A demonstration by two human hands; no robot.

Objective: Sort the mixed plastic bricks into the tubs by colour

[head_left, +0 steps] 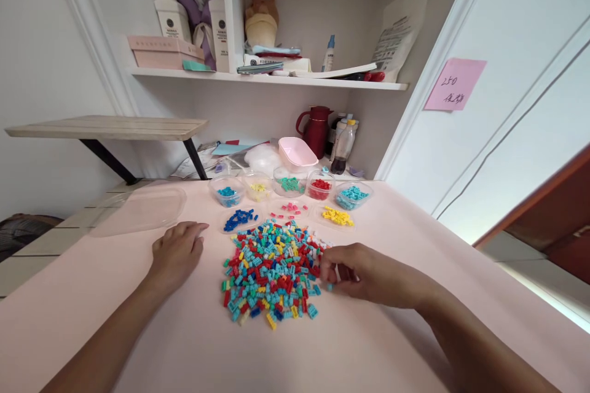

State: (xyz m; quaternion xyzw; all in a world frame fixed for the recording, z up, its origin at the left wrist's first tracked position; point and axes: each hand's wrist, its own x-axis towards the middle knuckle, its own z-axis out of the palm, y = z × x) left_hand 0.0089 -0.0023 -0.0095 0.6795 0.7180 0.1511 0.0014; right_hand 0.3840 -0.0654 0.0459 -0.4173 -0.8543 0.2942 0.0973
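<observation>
A heap of small mixed-colour toy building bricks [276, 270] lies in the middle of the pink tabletop. My right hand [357, 273] is at the heap's right edge, fingers curled down among the bricks; whatever lies between the fingertips is hidden. A light blue brick [329, 287] shows by its thumb. My left hand [177, 252] rests on the table left of the heap, holding nothing, fingers loosely extended. Behind the heap are sorted groups: dark blue bricks [239, 219], pink bricks [291, 209] and yellow bricks [338, 216].
Farther back, clear tubs hold blue [227, 195], pale yellow [258, 189], green [292, 184], red [319, 188] and light blue bricks [353, 195]. A clear lid [142, 209] lies at left. A pink basin [297, 152], red jug [317, 129] and bottle [343, 147] stand behind.
</observation>
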